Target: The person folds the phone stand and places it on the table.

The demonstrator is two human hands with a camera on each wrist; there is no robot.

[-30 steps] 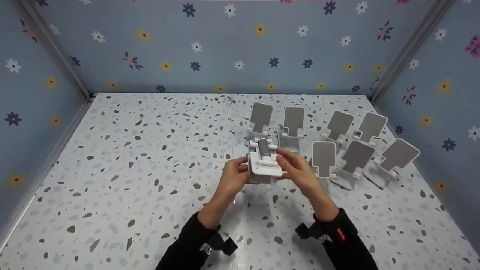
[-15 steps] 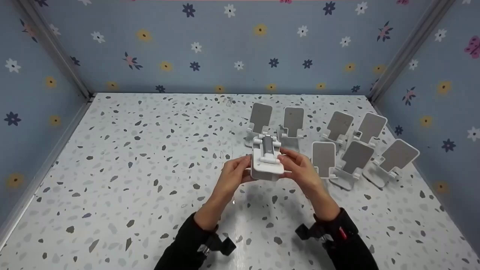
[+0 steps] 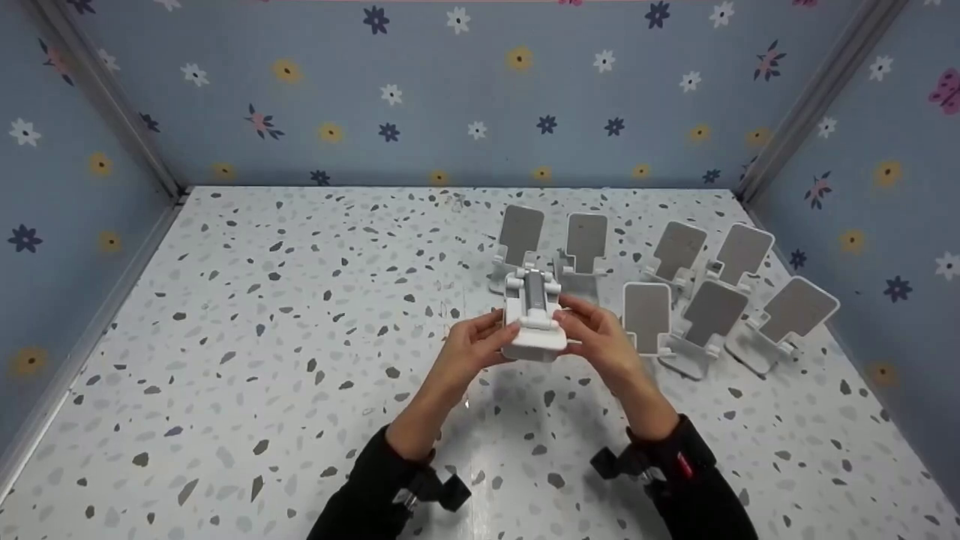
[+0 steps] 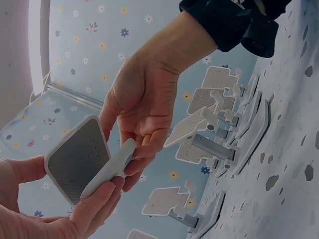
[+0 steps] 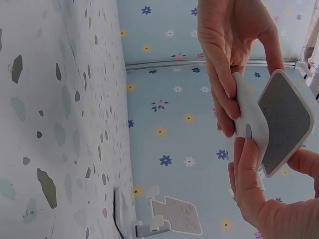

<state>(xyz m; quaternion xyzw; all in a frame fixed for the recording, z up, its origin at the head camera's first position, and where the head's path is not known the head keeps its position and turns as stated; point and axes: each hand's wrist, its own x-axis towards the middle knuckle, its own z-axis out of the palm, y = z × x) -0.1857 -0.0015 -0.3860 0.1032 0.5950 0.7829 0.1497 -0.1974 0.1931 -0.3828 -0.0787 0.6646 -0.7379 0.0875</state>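
Observation:
A white phone stand (image 3: 534, 339) with a grey hinged arm is held up above the table between both hands. My left hand (image 3: 466, 351) grips its left edge, the thumb on the top face. From the other side my right hand (image 3: 604, 346) grips it, thumb near the white hinge. In the left wrist view the stand's grey-padded plate (image 4: 79, 159) and its white base (image 4: 107, 170) stand apart at a narrow angle. The right wrist view shows the fingers of both hands on the base (image 5: 251, 117), beside the grey pad (image 5: 284, 122).
Several unfolded phone stands occupy the right half of the speckled table (image 3: 262, 337); one stand (image 3: 521, 232) is just behind the hands, another (image 3: 647, 316) close beside the right hand. Flowered blue panels (image 3: 480, 97) enclose the back and sides.
The held phone stand has moved slightly up and right, away from the body. My left thumb has shifted from its side edge onto its top face. The standing phone stands have not moved.

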